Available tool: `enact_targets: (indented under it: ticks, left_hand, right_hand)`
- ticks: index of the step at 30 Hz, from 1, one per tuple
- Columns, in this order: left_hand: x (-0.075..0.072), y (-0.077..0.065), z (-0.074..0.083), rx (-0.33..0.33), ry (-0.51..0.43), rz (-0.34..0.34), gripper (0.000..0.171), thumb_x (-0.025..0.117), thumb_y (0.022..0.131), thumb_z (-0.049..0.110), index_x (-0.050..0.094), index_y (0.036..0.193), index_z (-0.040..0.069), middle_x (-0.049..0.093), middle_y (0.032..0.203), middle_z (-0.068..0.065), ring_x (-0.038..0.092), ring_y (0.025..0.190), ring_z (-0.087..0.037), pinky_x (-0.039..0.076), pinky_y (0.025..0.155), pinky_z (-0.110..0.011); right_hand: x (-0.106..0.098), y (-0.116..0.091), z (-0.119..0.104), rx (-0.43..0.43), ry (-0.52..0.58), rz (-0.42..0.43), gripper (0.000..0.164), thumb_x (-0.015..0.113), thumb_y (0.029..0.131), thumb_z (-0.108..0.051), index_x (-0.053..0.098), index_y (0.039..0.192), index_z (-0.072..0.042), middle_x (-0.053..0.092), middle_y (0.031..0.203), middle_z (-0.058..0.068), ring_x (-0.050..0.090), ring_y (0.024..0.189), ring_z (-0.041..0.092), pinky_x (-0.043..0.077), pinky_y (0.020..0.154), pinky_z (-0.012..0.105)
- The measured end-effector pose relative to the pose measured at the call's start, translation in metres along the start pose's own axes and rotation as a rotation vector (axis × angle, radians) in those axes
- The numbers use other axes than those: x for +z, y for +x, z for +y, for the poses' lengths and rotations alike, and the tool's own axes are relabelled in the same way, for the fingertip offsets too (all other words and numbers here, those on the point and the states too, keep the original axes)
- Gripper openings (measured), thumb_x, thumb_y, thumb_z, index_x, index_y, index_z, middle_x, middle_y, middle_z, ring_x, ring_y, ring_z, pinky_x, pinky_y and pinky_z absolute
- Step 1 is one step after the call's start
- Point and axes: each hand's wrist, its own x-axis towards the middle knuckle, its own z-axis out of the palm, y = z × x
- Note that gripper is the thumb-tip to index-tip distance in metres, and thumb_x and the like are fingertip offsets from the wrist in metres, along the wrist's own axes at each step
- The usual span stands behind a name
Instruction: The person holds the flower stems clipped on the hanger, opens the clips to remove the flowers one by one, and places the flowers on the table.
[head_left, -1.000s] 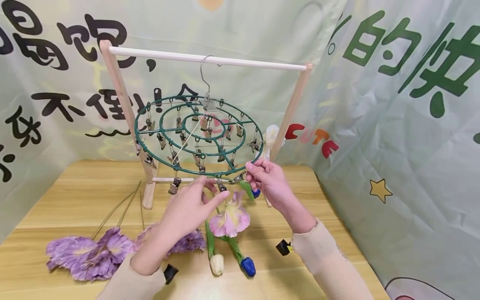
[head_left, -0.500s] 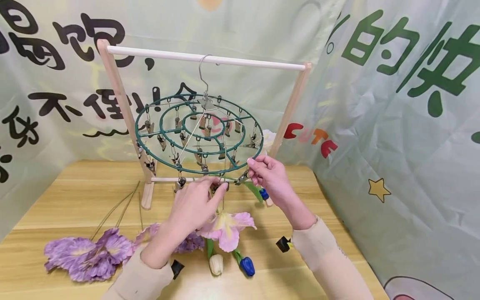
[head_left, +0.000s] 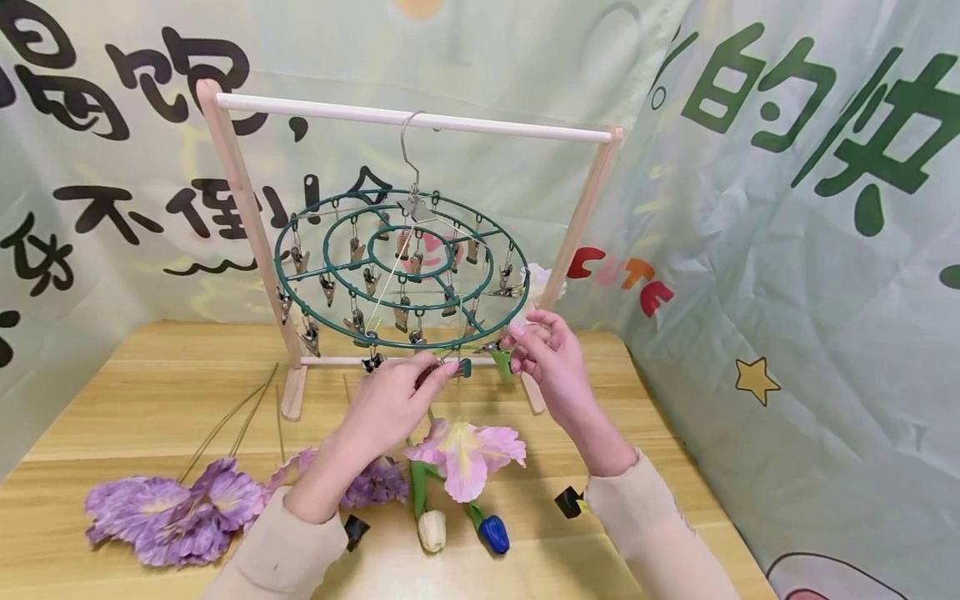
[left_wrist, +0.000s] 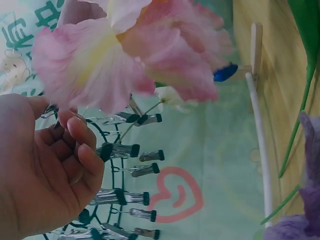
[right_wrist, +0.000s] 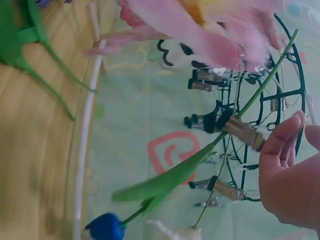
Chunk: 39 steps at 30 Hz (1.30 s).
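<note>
A round green clip hanger (head_left: 405,343) hangs by its hook, with many metal clips around its rings. At its front rim my left hand (head_left: 382,404) pinches a clip (head_left: 463,367) between thumb and fingers. Directly below hangs a pink iris-like flower (head_left: 467,462), head down, its thin stem rising to that clip. My right hand (head_left: 551,358) is beside the rim at the right, fingers loosely bent with nothing between them. Near it, another clip (right_wrist: 245,132) bites the green stem of a blue tulip (right_wrist: 105,227), whose bloom hangs downward.
A wooden stand with a white rod (head_left: 510,126) carries the hanger. Purple flowers (head_left: 176,508) lie on the table at left; a white tulip (head_left: 432,531) and a blue tulip (head_left: 493,533) lie in front. A white flower (head_left: 546,283) hangs at the back right.
The pink flower has swung down and turned beneath the front clip. My left hand has moved slightly right. My right hand's fingers have loosened and drawn a little away from the rim.
</note>
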Motion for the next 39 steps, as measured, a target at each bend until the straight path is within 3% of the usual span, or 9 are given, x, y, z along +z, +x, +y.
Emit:
enact_targets:
  ticks: [5,10,16,18,21,27,29,32,39]
  left_hand:
    - [0.002,0.001,-0.004,-0.026,-0.053,-0.017,0.041,0.046,0.111,0.048,0.059,0.084,0.020,0.054,0.068,0.006,0.050,0.061,-0.014,0.042,0.053,-0.031]
    - [0.002,0.003,-0.007,-0.079,-0.106,-0.044,0.041,0.045,0.110,0.050,0.063,0.091,0.019,0.058,0.073,0.003,0.049,0.062,-0.016,0.043,0.055,-0.034]
    - [0.001,0.002,-0.009,-0.109,-0.110,-0.063,0.041,0.044,0.111,0.050,0.062,0.091,0.018,0.053,0.070,0.003,0.048,0.061,-0.017,0.042,0.056,-0.034]
    - [0.002,0.002,-0.010,-0.113,-0.116,-0.064,0.041,0.044,0.111,0.049,0.062,0.091,0.018,0.053,0.070,0.002,0.047,0.059,-0.017,0.041,0.054,-0.034]
    - [0.002,0.002,-0.010,-0.114,-0.112,-0.065,0.041,0.043,0.111,0.049,0.061,0.090,0.018,0.054,0.071,0.002,0.047,0.059,-0.016,0.042,0.055,-0.034]
    - [0.001,0.001,-0.010,-0.114,-0.114,-0.091,0.045,0.040,0.112,0.048,0.060,0.091,0.015,0.054,0.071,0.000,0.049,0.062,-0.016,0.043,0.058,-0.034]
    - [0.001,0.001,-0.010,-0.111,-0.123,-0.097,0.045,0.040,0.112,0.048,0.061,0.091,0.014,0.055,0.073,0.001,0.049,0.062,-0.016,0.045,0.059,-0.035]
    - [0.002,0.001,-0.010,-0.098,-0.129,-0.107,0.046,0.040,0.112,0.048,0.062,0.090,0.014,0.054,0.074,0.001,0.048,0.062,-0.015,0.045,0.061,-0.034]
    - [0.004,0.002,-0.008,-0.066,-0.144,-0.136,0.046,0.041,0.112,0.048,0.064,0.090,0.014,0.051,0.072,0.001,0.046,0.062,-0.017,0.046,0.061,-0.036]
  right_hand:
    - [-0.013,-0.006,0.011,-0.007,-0.080,-0.038,0.005,0.061,0.104,-0.007,0.059,0.104,-0.002,0.067,0.085,0.006,0.058,0.065,0.015,0.052,0.059,0.022]
    - [-0.018,-0.007,0.017,-0.040,-0.292,-0.172,0.021,0.066,0.102,-0.009,0.068,0.111,0.009,0.075,0.092,0.006,0.062,0.068,0.020,0.057,0.064,0.028]
    - [-0.012,-0.007,0.015,-0.107,-0.524,-0.266,0.021,0.065,0.104,-0.016,0.077,0.119,-0.006,0.079,0.109,0.003,0.070,0.077,0.032,0.057,0.066,0.029]
    - [-0.008,-0.006,0.014,-0.108,-0.561,-0.297,0.023,0.063,0.105,-0.017,0.077,0.122,-0.010,0.079,0.105,0.004,0.070,0.077,0.033,0.054,0.064,0.027]
    - [-0.001,-0.004,0.014,-0.099,-0.574,-0.334,0.026,0.061,0.106,-0.019,0.076,0.126,-0.011,0.077,0.094,0.008,0.069,0.072,0.031,0.051,0.061,0.028]
    - [0.005,0.003,0.013,-0.085,-0.588,-0.357,0.027,0.060,0.107,-0.021,0.075,0.127,-0.011,0.077,0.105,0.005,0.064,0.058,0.026,0.035,0.043,0.026]
    - [0.007,0.005,0.013,-0.078,-0.600,-0.374,0.028,0.060,0.107,-0.023,0.075,0.129,-0.011,0.074,0.087,0.006,0.064,0.056,0.026,0.030,0.040,0.025]
    - [0.011,0.007,0.013,-0.062,-0.578,-0.389,0.030,0.060,0.107,-0.023,0.073,0.128,-0.006,0.060,0.069,0.006,0.063,0.057,0.024,0.035,0.043,0.025]
    - [0.019,0.016,0.016,-0.021,-0.429,-0.237,0.024,0.063,0.102,-0.013,0.075,0.112,0.005,0.061,0.069,-0.002,0.050,0.052,0.013,0.040,0.051,0.023]
